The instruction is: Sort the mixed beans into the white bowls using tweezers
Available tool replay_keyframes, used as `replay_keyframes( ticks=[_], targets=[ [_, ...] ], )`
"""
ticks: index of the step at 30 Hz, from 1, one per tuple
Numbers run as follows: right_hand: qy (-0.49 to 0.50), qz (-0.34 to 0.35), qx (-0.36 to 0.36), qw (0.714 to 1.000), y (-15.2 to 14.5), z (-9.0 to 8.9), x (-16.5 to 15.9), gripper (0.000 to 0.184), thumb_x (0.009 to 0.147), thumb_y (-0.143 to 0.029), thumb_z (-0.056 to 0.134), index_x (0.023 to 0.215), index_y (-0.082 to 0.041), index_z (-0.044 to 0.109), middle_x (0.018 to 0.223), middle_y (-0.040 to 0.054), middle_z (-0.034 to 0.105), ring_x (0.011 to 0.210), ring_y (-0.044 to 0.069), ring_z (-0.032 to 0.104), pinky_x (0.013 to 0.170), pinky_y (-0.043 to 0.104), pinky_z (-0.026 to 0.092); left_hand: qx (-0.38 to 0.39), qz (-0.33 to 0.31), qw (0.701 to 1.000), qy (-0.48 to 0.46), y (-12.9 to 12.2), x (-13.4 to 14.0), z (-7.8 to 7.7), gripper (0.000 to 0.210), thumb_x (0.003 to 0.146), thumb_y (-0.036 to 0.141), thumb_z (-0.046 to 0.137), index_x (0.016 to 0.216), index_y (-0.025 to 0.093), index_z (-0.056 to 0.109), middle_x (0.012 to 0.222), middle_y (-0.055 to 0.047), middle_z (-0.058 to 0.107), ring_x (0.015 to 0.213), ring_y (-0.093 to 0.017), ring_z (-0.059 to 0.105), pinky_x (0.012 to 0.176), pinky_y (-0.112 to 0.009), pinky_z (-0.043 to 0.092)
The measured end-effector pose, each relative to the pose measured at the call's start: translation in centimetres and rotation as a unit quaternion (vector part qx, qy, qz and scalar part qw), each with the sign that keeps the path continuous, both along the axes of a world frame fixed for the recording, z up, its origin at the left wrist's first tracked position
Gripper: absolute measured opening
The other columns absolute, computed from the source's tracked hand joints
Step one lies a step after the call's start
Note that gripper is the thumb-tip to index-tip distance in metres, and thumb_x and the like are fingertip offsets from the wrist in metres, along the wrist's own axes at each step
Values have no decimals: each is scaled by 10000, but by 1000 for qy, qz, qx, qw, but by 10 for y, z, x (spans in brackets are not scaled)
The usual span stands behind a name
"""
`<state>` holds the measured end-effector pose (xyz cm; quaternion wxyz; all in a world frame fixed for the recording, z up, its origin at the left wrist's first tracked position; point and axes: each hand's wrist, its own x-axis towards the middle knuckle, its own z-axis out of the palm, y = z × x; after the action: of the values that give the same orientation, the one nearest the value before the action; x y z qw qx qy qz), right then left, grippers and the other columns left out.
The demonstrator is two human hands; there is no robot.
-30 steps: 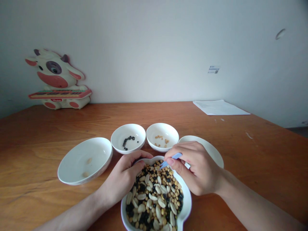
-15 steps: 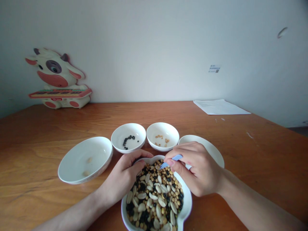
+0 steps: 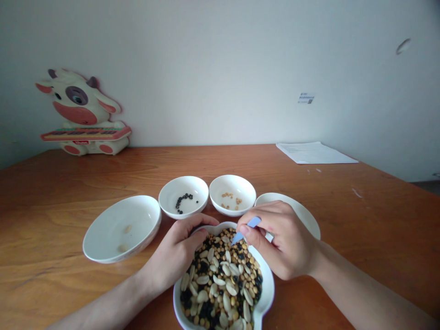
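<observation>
Now holding the tweezers (image 3: pixel 238 237) pinched in the right hand (image 3: pixel 275 240), over the mix (image 3: pixel 227 277) at the far end of the tray (image 3: pixel 268 277). Steeper than half a second ago, and seen as one blade rather than split. Suggests a squeeze rather than a reach (only a guess). Clamping the tray's far-left rim with the left hand (image 3: pixel 184 243), with fingers partly hidden. Cannot tell if anything sits between the tips. Cannot see the tray's near end, cut off below, nor all of the plate (image 3: pixel 300 214) beyond its right side. Hard to make out: pale lumps (image 3: pixel 123 248) in the wide bowl (image 3: pixel 103 233) left of the tray.
</observation>
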<state>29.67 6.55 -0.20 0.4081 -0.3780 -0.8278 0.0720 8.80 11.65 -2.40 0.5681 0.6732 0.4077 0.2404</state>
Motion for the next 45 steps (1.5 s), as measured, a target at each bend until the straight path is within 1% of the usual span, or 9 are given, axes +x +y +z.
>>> replay_keyframes(
  ticks=[4,10,17,22,27,33,39,45],
  targets=[
    [-20,-2,-18,1000,0,0,-1,197,866,-156,492,700,-165,597,572,15,605,485,119,479,488,259,338,10,-3,1000,-5,-1,0,0,233,850,328,535,965,206,697,976,-28,725,965,-250,619,873,-323,468],
    [-30,8,-19,999,0,3,-3,188,868,-150,493,732,-156,622,576,17,600,492,124,492,490,263,343,2,-3,1000,-8,-1,0,1,229,848,337,538,961,223,701,978,-21,725,968,-256,622,868,-320,475],
    [-21,18,-4,1000,-1,2,-1,180,882,-158,490,760,-176,623,607,20,642,490,128,528,499,258,379,-7,1,1000,-9,-1,0,1,241,838,346,541,972,221,698,993,-27,725,980,-265,620,882,-329,465],
    [-9,20,-9,1000,-1,0,-1,170,867,-162,502,782,-171,650,651,33,681,512,134,561,504,257,409,-2,-1,1000,-8,0,0,0,247,841,339,538,983,217,698,999,-31,724,977,-265,620,864,-324,465],
    [2,20,-17,1000,-1,-1,0,163,860,-152,505,815,-149,662,656,42,686,503,130,558,496,257,396,0,-10,1000,-5,0,-1,-2,240,850,330,533,991,209,687,1002,-25,722,977,-246,619,864,-302,457],
    [8,35,-14,999,-1,3,-2,177,861,-152,487,799,-144,653,626,42,670,490,129,552,485,250,383,5,-11,1000,-4,0,1,-2,252,857,331,522,1008,198,673,1012,-22,718,977,-228,618,861,-283,459],
    [32,42,-14,998,-2,1,0,159,847,-158,510,757,-142,639,619,43,660,485,122,534,485,251,364,13,-13,1000,5,1,0,-3,261,849,340,531,1005,195,680,1028,-26,719,984,-233,620,880,-295,455],
    [30,53,-23,998,-2,2,-1,158,845,-154,507,742,-141,627,598,40,642,492,126,534,493,253,367,8,-7,1000,-2,0,0,-4,266,840,343,552,1006,191,692,1023,-41,725,986,-253,631,869,-315,472]
  ],
)
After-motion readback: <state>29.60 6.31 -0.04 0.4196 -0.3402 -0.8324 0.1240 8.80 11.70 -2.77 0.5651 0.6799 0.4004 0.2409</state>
